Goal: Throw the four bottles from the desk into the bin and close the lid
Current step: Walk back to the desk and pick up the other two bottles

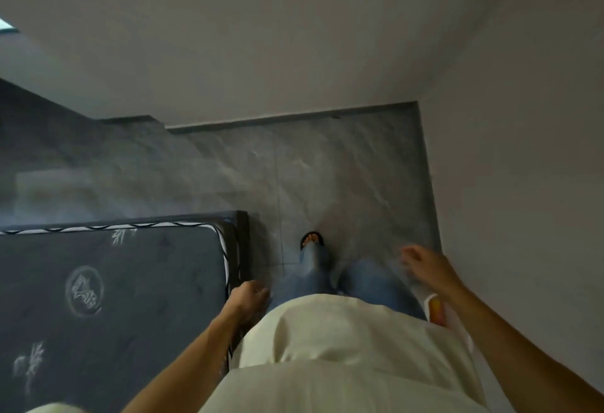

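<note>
No bottle, desk or bin shows in the head view. My left hand [250, 295] hangs beside the corner of the mattress, its fingers curled in with nothing in them. My right hand [421, 262] is out in front of my right leg, blurred by motion, fingers loosely apart and holding nothing. I am looking straight down at my own cream shirt, blue jeans and one sandalled foot [312, 241].
A dark grey mattress [108, 298] on its frame fills the lower left. Grey tiled floor [294, 167] runs ahead to white walls in front and on the right. A small white and orange object [436, 309] lies by my right hip.
</note>
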`<state>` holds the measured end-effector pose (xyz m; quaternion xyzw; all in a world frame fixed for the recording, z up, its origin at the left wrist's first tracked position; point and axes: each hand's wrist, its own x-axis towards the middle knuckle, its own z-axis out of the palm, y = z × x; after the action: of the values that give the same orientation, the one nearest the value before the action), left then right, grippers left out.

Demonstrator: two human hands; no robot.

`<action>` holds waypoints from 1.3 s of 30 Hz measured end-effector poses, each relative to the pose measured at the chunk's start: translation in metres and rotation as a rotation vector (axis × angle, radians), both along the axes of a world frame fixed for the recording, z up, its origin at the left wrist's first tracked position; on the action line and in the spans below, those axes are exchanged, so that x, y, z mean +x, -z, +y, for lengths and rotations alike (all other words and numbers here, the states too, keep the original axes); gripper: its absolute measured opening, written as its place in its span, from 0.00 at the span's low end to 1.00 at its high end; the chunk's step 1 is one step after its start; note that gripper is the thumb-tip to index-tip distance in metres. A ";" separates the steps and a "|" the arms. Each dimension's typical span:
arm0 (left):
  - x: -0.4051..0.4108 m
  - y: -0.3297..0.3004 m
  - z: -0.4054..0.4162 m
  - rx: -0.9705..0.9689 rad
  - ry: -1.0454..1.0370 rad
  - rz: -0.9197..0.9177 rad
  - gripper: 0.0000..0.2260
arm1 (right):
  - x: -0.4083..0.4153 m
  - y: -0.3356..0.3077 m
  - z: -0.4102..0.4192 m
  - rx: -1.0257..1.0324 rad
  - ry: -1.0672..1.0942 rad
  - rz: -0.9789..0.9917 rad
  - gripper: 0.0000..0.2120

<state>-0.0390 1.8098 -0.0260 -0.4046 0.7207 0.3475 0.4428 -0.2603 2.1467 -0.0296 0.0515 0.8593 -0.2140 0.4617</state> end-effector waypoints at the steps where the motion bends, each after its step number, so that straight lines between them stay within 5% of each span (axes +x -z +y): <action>1: -0.012 -0.001 -0.009 -0.002 -0.031 0.034 0.13 | -0.005 0.000 -0.006 0.013 -0.007 -0.008 0.13; 12: -0.149 -0.011 -0.103 -0.090 -0.317 0.311 0.12 | -0.125 -0.012 -0.058 0.210 -0.295 -0.157 0.15; 22: -0.134 -0.001 -0.125 -0.172 -0.679 0.187 0.12 | -0.272 0.010 -0.253 0.165 -0.605 -0.108 0.16; 32: -0.053 0.018 -0.092 -0.028 -1.166 -0.074 0.09 | -0.236 -0.002 -0.559 -0.141 -1.065 -0.090 0.08; 39: -0.030 0.020 -0.199 -0.051 -1.288 -0.024 0.10 | -0.200 0.004 -0.687 -0.096 -1.117 -0.059 0.10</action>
<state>-0.0692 1.6107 -0.0462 -0.7706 0.3365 0.5218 0.1438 -0.4603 1.4600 -0.0332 -0.4264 0.7322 0.0258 0.5305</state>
